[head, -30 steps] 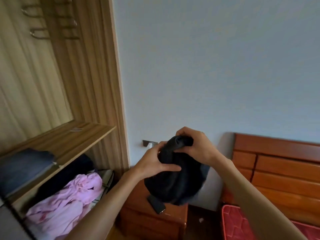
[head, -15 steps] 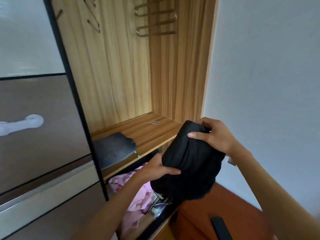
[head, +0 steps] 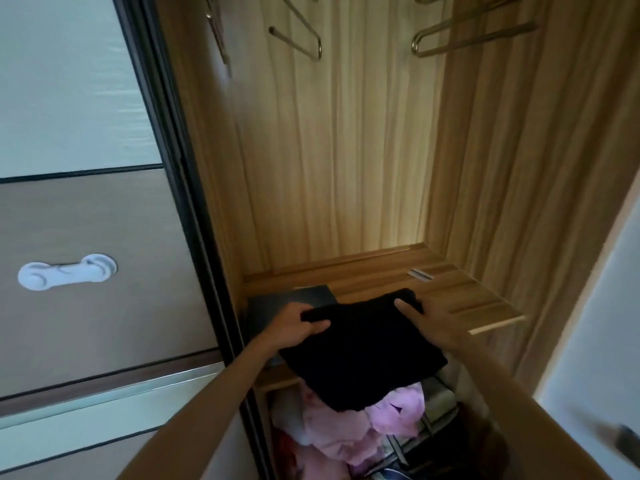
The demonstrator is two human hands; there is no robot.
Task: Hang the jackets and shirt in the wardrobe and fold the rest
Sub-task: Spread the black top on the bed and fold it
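A folded black garment (head: 360,355) lies flat over the front edge of the wooden wardrobe shelf (head: 460,296), partly overhanging it. My left hand (head: 294,327) grips its left edge, thumb on top. My right hand (head: 429,323) lies on its right side, with fingers reaching toward the far corner; whether they curl round the cloth is unclear. A folded grey garment (head: 277,303) rests on the shelf just behind and left of the black one. Metal hangers (head: 301,32) dangle at the top of the wardrobe.
Below the shelf, a pink garment (head: 346,434) is bundled in the lower compartment beside other items. The sliding wardrobe door (head: 86,220) with a white handle stands at the left. A white wall (head: 606,341) is at the right.
The view has swung left from the bedside to face the wardrobe. Both hands carried the black garment from an upright hold down flat onto the shelf's front edge.
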